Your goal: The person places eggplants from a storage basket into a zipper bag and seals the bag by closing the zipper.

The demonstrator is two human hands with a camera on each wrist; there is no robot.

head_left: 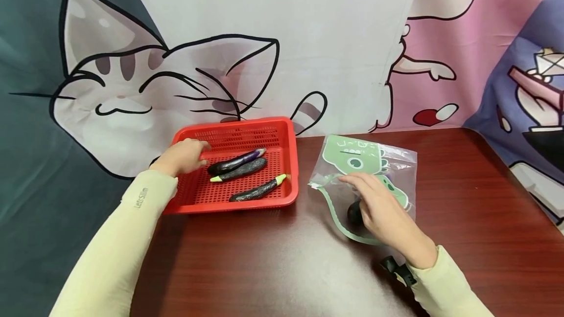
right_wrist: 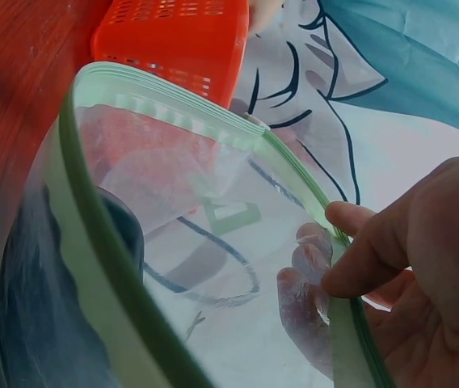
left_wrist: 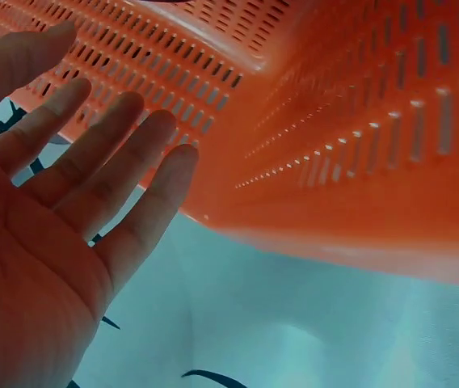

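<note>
My left hand (head_left: 182, 154) is over the left side of a red plastic basket (head_left: 291, 160), its fingers loosely extended and holding nothing. In the left wrist view the palm (left_wrist: 44, 234) faces the basket wall. Inside lie a dark purple eggplant (head_left: 235, 161) and two dark, bumpy, cucumber-like vegetables (head_left: 242, 169) with pale green tips. My right hand (head_left: 381, 212) pinches the green zip rim of a clear zip bag (head_left: 401, 160) with a green cartoon print. The bag's mouth gapes wide in the right wrist view. A dark rounded thing (head_left: 354, 213) is in the bag, partly hidden by the hand.
The basket and bag are on a reddish-brown wooden table (head_left: 264, 258), the basket at the back left and the bag to its right. Behind the table hangs a cloth (head_left: 343, 53) with cartoon drawings. A black wrist device (head_left: 403, 274) is at the right sleeve.
</note>
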